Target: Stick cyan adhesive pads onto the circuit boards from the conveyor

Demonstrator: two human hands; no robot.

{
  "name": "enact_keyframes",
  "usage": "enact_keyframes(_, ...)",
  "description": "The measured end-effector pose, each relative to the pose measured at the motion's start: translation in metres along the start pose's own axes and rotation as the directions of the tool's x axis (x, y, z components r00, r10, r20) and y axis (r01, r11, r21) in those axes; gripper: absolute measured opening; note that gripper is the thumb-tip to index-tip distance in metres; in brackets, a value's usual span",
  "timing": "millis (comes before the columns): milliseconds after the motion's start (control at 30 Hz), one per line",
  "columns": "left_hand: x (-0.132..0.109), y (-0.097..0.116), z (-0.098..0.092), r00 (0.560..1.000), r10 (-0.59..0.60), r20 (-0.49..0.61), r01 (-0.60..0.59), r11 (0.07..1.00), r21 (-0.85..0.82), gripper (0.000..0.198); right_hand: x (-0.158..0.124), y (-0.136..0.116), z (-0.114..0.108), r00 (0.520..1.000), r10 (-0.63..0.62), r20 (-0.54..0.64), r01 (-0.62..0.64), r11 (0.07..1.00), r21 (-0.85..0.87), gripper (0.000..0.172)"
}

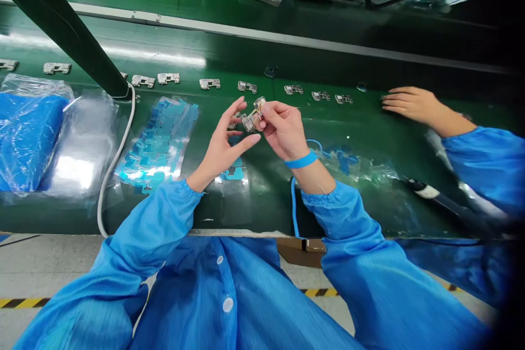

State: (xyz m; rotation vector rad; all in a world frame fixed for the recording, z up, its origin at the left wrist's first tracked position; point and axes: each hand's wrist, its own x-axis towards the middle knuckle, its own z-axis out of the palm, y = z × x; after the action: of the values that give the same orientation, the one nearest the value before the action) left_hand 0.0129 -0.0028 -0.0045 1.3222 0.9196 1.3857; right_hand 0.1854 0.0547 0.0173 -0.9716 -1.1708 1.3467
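Note:
My right hand [285, 128], with a blue band at the wrist, pinches a small silver metal part [251, 120] between thumb and fingers. The part is L-shaped, tilted, and held above the green work surface. Close on its left is my left hand [227, 142], fingers and thumb spread apart and holding nothing. Another bit of metal partly shows behind the left fingertips; I cannot tell what it is. Beneath the left hand lies a clear sheet with a teal film piece [234, 170]. Similar metal parts lie in a row beyond, among them one part [247, 87] just past my hands.
Sheets of teal film pieces [158, 142] and a wrapped blue bundle [30, 136] lie left, near a grey cable [118, 156] and a slanting green post [69, 22]. Right are clear film scraps [353, 164], a black-handled tool [435, 197] and a co-worker's hand [414, 105].

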Motion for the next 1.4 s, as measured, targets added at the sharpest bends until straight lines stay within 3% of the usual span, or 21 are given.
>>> enact_keyframes(33,-0.001,0.001,0.002,0.998,0.042,0.041,-0.042,0.999,-0.005,0.074,-0.004,0.003,0.007,0.999,0.052,0.0,-0.052,0.996,0.073,0.056)
enact_keyframes(100,-0.002,0.003,0.004,0.991,0.098,0.087,-0.096,0.995,-0.03,0.066,-0.014,0.009,0.019,0.988,0.149,0.044,-0.154,0.978,0.142,0.054)
enact_keyframes(200,0.002,0.005,0.003,0.995,0.086,-0.044,-0.09,0.991,-0.102,0.051,-0.031,0.016,0.022,0.977,0.17,0.127,-0.172,0.985,0.009,0.054)
enact_keyframes(267,0.008,0.001,-0.002,0.989,0.003,-0.147,-0.03,0.982,-0.185,0.049,-0.045,0.019,0.01,0.982,0.042,0.183,0.009,0.963,-0.269,0.053)
enact_keyframes(333,0.013,-0.006,-0.008,0.978,-0.126,-0.169,0.075,0.958,-0.278,0.041,-0.062,0.022,-0.008,0.931,-0.091,0.353,0.29,0.772,-0.565,0.049)
enact_keyframes(433,0.019,-0.019,-0.014,0.938,-0.334,-0.087,0.287,0.895,-0.342,0.015,-0.082,0.03,-0.031,0.79,0.007,0.614,0.56,0.4,-0.726,0.055)
enact_keyframes(500,0.019,-0.025,-0.015,0.91,-0.415,-0.004,0.393,0.862,-0.319,0.007,-0.091,0.038,-0.037,0.774,0.066,0.63,0.594,0.27,-0.758,0.059)
enact_keyframes(633,0.018,-0.029,-0.016,0.887,-0.453,0.094,0.46,0.846,-0.27,0.008,-0.091,0.05,-0.033,0.793,-0.004,0.609,0.596,0.211,-0.775,0.048)
enact_keyframes(767,0.02,-0.028,-0.018,0.868,-0.481,0.126,0.495,0.812,-0.31,0.009,-0.086,0.045,-0.03,0.759,-0.093,0.644,0.648,0.2,-0.735,0.033)
enact_keyframes(867,0.021,-0.028,-0.019,0.863,-0.487,0.136,0.503,0.803,-0.319,0.007,-0.091,0.03,-0.032,0.693,-0.116,0.712,0.717,0.223,-0.661,0.033)
enact_keyframes(967,0.02,-0.028,-0.019,0.868,-0.478,0.135,0.494,0.803,-0.333,0.009,-0.098,0.009,-0.033,0.638,-0.22,0.738,0.762,0.319,-0.564,0.031)
enact_keyframes(1033,0.019,-0.026,-0.019,0.879,-0.459,0.133,0.476,0.819,-0.322,0.023,-0.097,-0.003,-0.03,0.691,-0.335,0.64,0.717,0.429,-0.549,0.023)
enact_keyframes(1100,0.016,-0.022,-0.018,0.896,-0.424,0.134,0.444,0.844,-0.301,0.043,-0.088,-0.008,-0.026,0.82,-0.406,0.403,0.572,0.586,-0.574,0.01)
enact_keyframes(1133,0.015,-0.019,-0.017,0.904,-0.402,0.145,0.427,0.855,-0.295,0.051,-0.082,-0.007,-0.024,0.883,-0.397,0.251,0.467,0.679,-0.566,0.008)
enact_keyframes(1167,0.013,-0.017,-0.016,0.911,-0.379,0.162,0.412,0.863,-0.294,0.06,-0.074,-0.005,-0.023,0.929,-0.354,0.106,0.354,0.772,-0.528,0.018)
enact_keyframes(1233,0.01,-0.011,-0.012,0.922,-0.333,0.199,0.38,0.878,-0.291,0.074,-0.059,0.005,-0.021,0.975,-0.206,-0.08,0.161,0.911,-0.378,0.037)
enact_keyframes(1333,0.004,-0.005,-0.006,0.944,-0.271,0.189,0.311,0.921,-0.236,0.084,-0.046,0.021,-0.021,0.994,-0.033,-0.103,0.011,0.979,-0.202,0.052)
enact_keyframes(1400,0.002,-0.005,-0.003,0.957,-0.25,0.145,0.274,0.944,-0.182,0.079,-0.045,0.026,-0.024,0.998,-0.002,-0.058,-0.01,0.98,-0.198,0.055)
